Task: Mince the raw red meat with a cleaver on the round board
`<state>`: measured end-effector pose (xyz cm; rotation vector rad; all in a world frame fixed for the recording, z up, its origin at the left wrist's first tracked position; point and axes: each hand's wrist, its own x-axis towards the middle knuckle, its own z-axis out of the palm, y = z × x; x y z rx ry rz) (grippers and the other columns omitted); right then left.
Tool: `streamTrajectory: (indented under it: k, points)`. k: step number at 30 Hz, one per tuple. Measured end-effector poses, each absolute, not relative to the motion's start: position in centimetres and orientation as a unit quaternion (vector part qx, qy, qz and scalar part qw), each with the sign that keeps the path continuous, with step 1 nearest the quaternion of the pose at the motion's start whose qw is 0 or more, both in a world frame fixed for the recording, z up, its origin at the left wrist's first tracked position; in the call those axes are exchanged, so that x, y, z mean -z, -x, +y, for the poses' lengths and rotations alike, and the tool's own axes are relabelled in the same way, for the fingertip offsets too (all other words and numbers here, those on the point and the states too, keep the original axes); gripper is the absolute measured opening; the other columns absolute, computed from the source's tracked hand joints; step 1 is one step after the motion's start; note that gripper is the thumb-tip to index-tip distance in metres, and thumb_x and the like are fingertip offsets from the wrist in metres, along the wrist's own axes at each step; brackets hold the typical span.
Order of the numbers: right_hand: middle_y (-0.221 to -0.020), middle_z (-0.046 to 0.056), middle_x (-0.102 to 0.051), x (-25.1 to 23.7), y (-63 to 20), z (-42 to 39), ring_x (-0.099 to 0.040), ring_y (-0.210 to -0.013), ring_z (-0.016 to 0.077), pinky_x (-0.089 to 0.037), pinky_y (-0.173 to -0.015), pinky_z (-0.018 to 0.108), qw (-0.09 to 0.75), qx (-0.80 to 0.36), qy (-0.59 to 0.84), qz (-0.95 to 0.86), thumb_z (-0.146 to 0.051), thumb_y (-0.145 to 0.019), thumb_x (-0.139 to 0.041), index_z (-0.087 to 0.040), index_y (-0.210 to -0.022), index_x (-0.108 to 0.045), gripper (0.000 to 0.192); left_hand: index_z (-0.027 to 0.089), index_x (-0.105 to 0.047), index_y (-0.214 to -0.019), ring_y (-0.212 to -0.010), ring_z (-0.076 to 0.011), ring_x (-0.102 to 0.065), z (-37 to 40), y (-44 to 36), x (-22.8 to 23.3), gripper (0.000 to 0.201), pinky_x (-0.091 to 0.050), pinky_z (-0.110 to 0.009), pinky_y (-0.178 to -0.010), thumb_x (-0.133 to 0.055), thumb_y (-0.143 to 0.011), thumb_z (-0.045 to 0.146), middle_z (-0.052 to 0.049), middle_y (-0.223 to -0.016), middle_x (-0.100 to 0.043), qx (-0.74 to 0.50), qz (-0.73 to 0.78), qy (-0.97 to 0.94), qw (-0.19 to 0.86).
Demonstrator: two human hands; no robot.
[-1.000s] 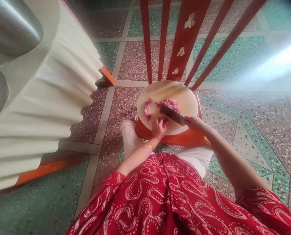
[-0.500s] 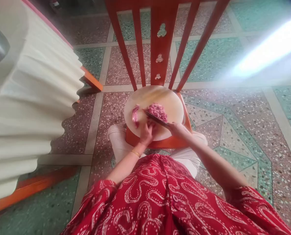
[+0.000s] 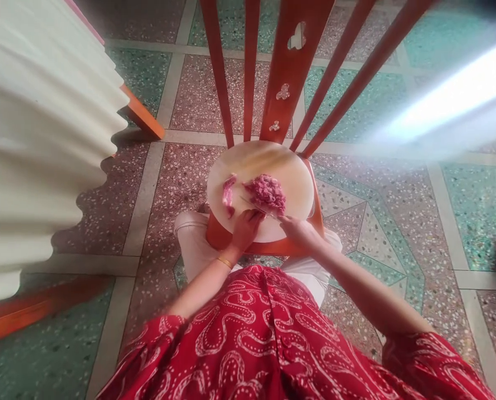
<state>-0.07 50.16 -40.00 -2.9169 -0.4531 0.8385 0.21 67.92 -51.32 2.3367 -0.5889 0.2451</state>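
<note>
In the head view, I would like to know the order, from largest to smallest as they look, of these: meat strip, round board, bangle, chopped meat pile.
1. Round board
2. Chopped meat pile
3. Meat strip
4. Bangle, a thin band, smallest although nearer the camera

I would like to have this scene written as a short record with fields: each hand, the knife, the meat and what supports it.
Right hand: closed around the knife's handle
Left hand: close to the blade, fingers bent; grip unclear
Knife: seen nearly edge-on, along the meat heap's near side
Meat heap: small pink-red pieces
Meat strip: separate, left of the heap
Round board: under the meat, on the seat of a red-orange chair
</note>
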Motion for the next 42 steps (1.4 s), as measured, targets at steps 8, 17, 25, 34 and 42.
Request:
streamTrajectory:
  k: [8,17,25,34,42]
  points:
    - [-0.102,0.007,-0.066,39.5,0.9,48.8,-0.064,-0.074,0.0154,-0.038,-0.052,0.021,-0.012,-0.326,0.933,-0.150,-0.017,-0.089,-0.035,-0.024,-0.129,-0.043,0.041,0.017,-0.063,-0.095,-0.087,-0.0204,-0.056,67.7,-0.4,52.0,0.022,-0.048,-0.036,-0.077,-0.045,-0.091,0.029,-0.008,-0.092,-0.064,-0.104,-0.215,-0.917,0.319]
    - [-0.091,0.006,-0.067,40.6,-3.3,52.6,-0.063,-0.073,0.0159,-0.037,-0.055,0.022,0.051,-0.302,0.931,-0.198,-0.011,-0.086,-0.037,-0.021,-0.126,-0.043,0.042,0.020,-0.061,-0.105,-0.097,-0.0208,-0.057,67.9,-0.3,52.7,0.023,-0.047,-0.038,-0.087,-0.045,-0.091,0.028,-0.006,-0.099,-0.064,-0.089,-0.218,-0.909,0.344]
    - [-0.076,0.007,-0.066,41.6,-0.8,49.5,-0.063,-0.067,0.0170,-0.035,-0.051,0.022,-0.020,-0.346,0.924,-0.163,-0.018,-0.091,-0.034,-0.017,-0.129,-0.038,0.038,0.021,-0.063,-0.103,-0.095,-0.0189,-0.056,67.9,-0.1,53.2,0.022,-0.048,-0.035,-0.085,-0.045,-0.091,0.026,-0.005,-0.104,-0.063,-0.074,-0.208,-0.907,0.359]
    - [-0.094,0.009,-0.066,42.1,-4.8,51.2,-0.063,-0.075,0.0164,-0.040,-0.059,0.023,0.049,-0.302,0.931,-0.198,-0.017,-0.089,-0.036,-0.020,-0.136,-0.033,0.047,0.019,-0.062,-0.099,-0.095,-0.0192,-0.057,67.8,-0.2,52.1,0.020,-0.049,-0.036,-0.083,-0.045,-0.091,0.028,-0.006,-0.098,-0.064,-0.097,-0.205,-0.910,0.346]
    - [-0.079,0.009,-0.066,40.4,-2.8,49.9,-0.064,-0.070,0.0189,-0.039,-0.056,0.024,-0.002,-0.298,0.940,-0.166,-0.014,-0.088,-0.036,-0.016,-0.118,-0.050,0.034,0.019,-0.061,-0.099,-0.096,-0.0177,-0.056,67.6,-0.3,52.6,0.018,-0.047,-0.034,-0.086,-0.047,-0.090,0.027,-0.006,-0.099,-0.063,-0.110,-0.202,-0.901,0.367]
